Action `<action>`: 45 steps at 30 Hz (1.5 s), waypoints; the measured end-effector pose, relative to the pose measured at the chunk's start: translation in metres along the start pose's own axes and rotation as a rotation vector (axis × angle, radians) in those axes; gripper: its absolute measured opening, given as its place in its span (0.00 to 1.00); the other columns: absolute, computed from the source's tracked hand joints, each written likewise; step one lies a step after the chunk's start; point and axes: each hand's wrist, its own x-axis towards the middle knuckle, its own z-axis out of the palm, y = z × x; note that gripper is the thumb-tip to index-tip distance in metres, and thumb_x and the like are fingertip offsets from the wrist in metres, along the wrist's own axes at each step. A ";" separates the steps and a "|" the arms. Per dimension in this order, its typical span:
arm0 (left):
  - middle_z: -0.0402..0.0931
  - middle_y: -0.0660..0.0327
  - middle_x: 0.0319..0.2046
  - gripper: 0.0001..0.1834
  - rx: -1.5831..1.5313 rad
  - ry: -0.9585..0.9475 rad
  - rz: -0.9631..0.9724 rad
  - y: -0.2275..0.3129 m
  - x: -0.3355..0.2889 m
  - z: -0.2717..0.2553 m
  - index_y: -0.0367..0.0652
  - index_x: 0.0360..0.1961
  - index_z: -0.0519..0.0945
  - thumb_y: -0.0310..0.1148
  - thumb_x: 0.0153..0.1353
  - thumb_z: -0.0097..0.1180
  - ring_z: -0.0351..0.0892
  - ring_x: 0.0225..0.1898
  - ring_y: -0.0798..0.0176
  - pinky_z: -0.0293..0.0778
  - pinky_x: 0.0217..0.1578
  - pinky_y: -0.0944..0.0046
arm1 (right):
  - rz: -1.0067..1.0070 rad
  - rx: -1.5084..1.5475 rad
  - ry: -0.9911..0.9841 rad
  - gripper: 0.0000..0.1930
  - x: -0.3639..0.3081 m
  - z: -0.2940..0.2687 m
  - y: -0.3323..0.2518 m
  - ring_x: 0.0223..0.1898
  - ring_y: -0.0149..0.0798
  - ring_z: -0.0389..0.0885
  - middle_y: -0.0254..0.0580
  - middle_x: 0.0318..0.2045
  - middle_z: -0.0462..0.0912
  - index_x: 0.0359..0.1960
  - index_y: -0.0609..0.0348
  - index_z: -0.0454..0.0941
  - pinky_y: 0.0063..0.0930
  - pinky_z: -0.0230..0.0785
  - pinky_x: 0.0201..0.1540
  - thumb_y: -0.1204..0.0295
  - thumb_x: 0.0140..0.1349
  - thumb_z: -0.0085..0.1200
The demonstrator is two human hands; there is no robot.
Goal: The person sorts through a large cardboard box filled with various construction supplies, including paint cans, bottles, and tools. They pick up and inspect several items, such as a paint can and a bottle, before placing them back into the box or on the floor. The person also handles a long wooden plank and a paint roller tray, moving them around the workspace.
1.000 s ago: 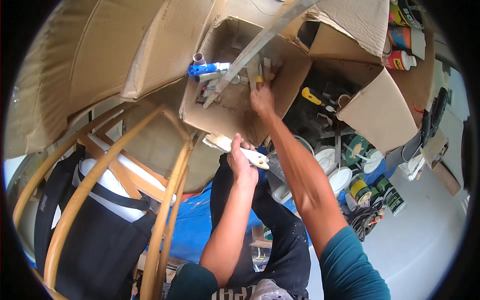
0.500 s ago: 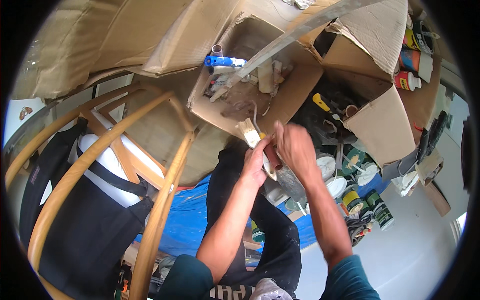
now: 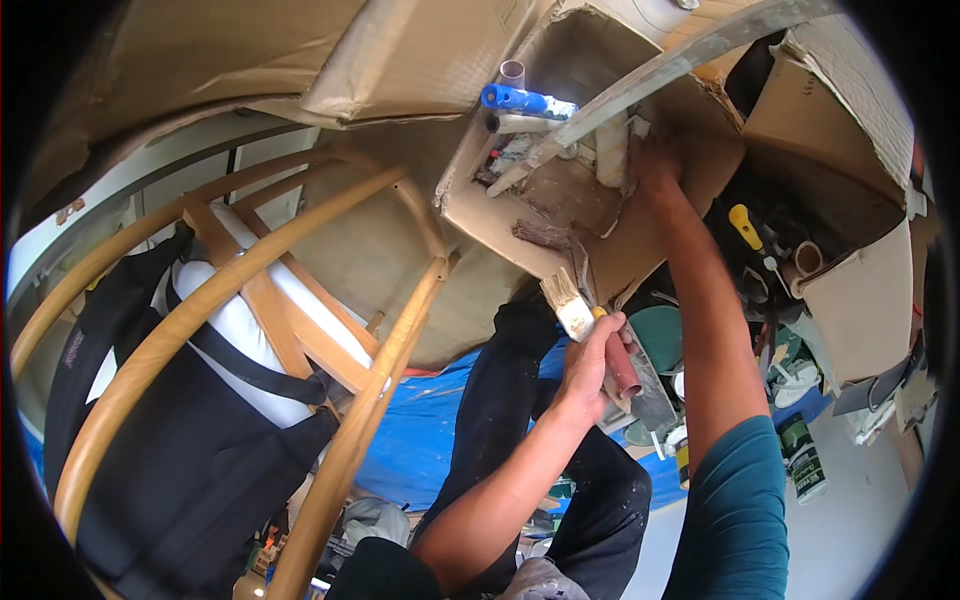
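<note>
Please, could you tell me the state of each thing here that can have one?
Left hand: closed around paintbrush and red-brown handle.
Right hand: inside cardboard box, grip unclear.
Paintbrush: held, bristles pointing away from the person.
Red-brown handle: held.
Cardboard box: open.
Right-hand box: open, flap folded outward.
Yellow-handled tool: not held.

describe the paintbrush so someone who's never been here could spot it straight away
Find the open cardboard box at top centre, then look just below it for the person's left hand. The paintbrush juts up and to the left from that hand, beside a reddish-brown tubular handle. Its flat tan bristles and whitish band set it apart from that round handle.
</note>
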 end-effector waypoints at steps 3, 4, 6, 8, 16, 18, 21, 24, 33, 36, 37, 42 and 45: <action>0.76 0.63 0.34 0.18 -0.039 -0.077 -0.027 0.002 0.000 0.008 0.47 0.41 0.75 0.45 0.58 0.65 0.80 0.39 0.63 0.75 0.29 0.62 | -0.160 -0.398 0.056 0.20 -0.004 -0.012 0.004 0.63 0.46 0.70 0.41 0.59 0.77 0.58 0.49 0.78 0.46 0.64 0.59 0.63 0.67 0.44; 0.76 0.63 0.34 0.17 -0.059 -0.101 -0.046 0.005 0.001 0.008 0.48 0.41 0.75 0.45 0.58 0.65 0.81 0.41 0.63 0.75 0.30 0.62 | -0.149 -0.467 0.031 0.19 -0.013 -0.014 -0.002 0.61 0.45 0.72 0.39 0.56 0.79 0.55 0.48 0.80 0.43 0.67 0.56 0.63 0.66 0.46; 0.76 0.63 0.35 0.16 -0.088 -0.165 -0.052 0.004 0.004 0.006 0.48 0.39 0.75 0.45 0.59 0.65 0.81 0.42 0.61 0.76 0.34 0.61 | -0.066 -0.531 -0.061 0.17 -0.034 -0.020 -0.014 0.57 0.43 0.77 0.37 0.52 0.83 0.51 0.46 0.83 0.40 0.71 0.51 0.64 0.63 0.48; 0.76 0.63 0.36 0.17 -0.140 -0.166 0.017 0.002 0.007 0.011 0.47 0.41 0.76 0.46 0.61 0.64 0.80 0.46 0.60 0.76 0.42 0.60 | -0.099 -0.427 -0.162 0.14 -0.061 -0.044 -0.028 0.51 0.42 0.81 0.37 0.47 0.85 0.46 0.47 0.85 0.38 0.74 0.46 0.65 0.60 0.52; 0.78 0.63 0.51 0.22 -0.277 -0.309 0.016 0.008 0.014 0.015 0.48 0.56 0.73 0.49 0.69 0.55 0.77 0.51 0.60 0.73 0.47 0.56 | -0.543 0.316 -0.029 0.12 -0.229 -0.144 -0.007 0.37 0.56 0.85 0.55 0.35 0.85 0.34 0.65 0.84 0.42 0.76 0.47 0.69 0.61 0.51; 0.78 0.63 0.48 0.22 -0.279 -0.335 -0.045 0.014 0.010 0.017 0.49 0.54 0.74 0.52 0.68 0.55 0.78 0.47 0.60 0.73 0.44 0.56 | -0.581 0.496 0.038 0.13 -0.258 -0.150 -0.009 0.38 0.63 0.80 0.57 0.32 0.83 0.35 0.68 0.80 0.45 0.70 0.54 0.70 0.67 0.45; 0.79 0.63 0.39 0.22 -0.275 -0.345 -0.027 0.013 0.007 0.020 0.49 0.48 0.77 0.55 0.67 0.56 0.79 0.38 0.59 0.74 0.37 0.57 | -0.591 0.711 0.197 0.14 -0.269 -0.152 -0.001 0.39 0.62 0.80 0.58 0.34 0.82 0.34 0.67 0.77 0.47 0.68 0.55 0.69 0.69 0.43; 0.78 0.65 0.26 0.19 -0.330 -0.528 -0.045 0.004 0.017 0.013 0.50 0.38 0.79 0.55 0.65 0.58 0.77 0.25 0.60 0.73 0.28 0.60 | -0.703 0.455 -0.074 0.13 -0.244 -0.191 0.003 0.39 0.57 0.81 0.56 0.33 0.83 0.34 0.65 0.78 0.46 0.72 0.49 0.68 0.69 0.44; 0.78 0.69 0.31 0.17 -0.229 -0.280 -0.017 0.011 -0.003 0.029 0.51 0.37 0.80 0.48 0.55 0.70 0.77 0.31 0.69 0.74 0.30 0.62 | -0.349 -0.115 0.578 0.08 -0.117 -0.233 -0.032 0.51 0.41 0.79 0.41 0.39 0.84 0.37 0.53 0.84 0.39 0.66 0.51 0.67 0.60 0.54; 0.78 0.68 0.33 0.17 -0.220 -0.339 -0.007 0.008 0.007 0.015 0.50 0.38 0.79 0.47 0.56 0.70 0.78 0.32 0.68 0.75 0.30 0.63 | -0.490 -0.370 0.298 0.08 -0.102 -0.246 -0.028 0.45 0.38 0.83 0.35 0.35 0.85 0.35 0.48 0.85 0.36 0.66 0.48 0.67 0.62 0.53; 0.78 0.68 0.33 0.17 -0.219 -0.311 0.001 0.006 0.007 0.015 0.50 0.38 0.79 0.47 0.56 0.70 0.78 0.32 0.68 0.75 0.30 0.63 | -0.544 -0.377 0.330 0.08 -0.105 -0.251 -0.021 0.44 0.37 0.84 0.34 0.34 0.85 0.34 0.47 0.86 0.35 0.66 0.47 0.67 0.62 0.53; 0.78 0.67 0.32 0.18 -0.235 -0.246 0.020 -0.005 0.009 0.028 0.49 0.40 0.77 0.46 0.57 0.69 0.78 0.31 0.68 0.77 0.31 0.61 | -0.755 -0.557 0.299 0.05 -0.126 -0.289 -0.009 0.41 0.35 0.85 0.31 0.32 0.86 0.32 0.44 0.87 0.34 0.67 0.40 0.65 0.59 0.58; 0.78 0.67 0.31 0.17 -0.244 -0.424 -0.063 -0.005 0.019 0.021 0.50 0.40 0.77 0.45 0.56 0.69 0.78 0.27 0.67 0.78 0.31 0.58 | -0.680 -0.710 0.148 0.05 -0.178 -0.313 -0.035 0.34 0.33 0.84 0.28 0.27 0.85 0.27 0.42 0.87 0.30 0.66 0.34 0.65 0.58 0.58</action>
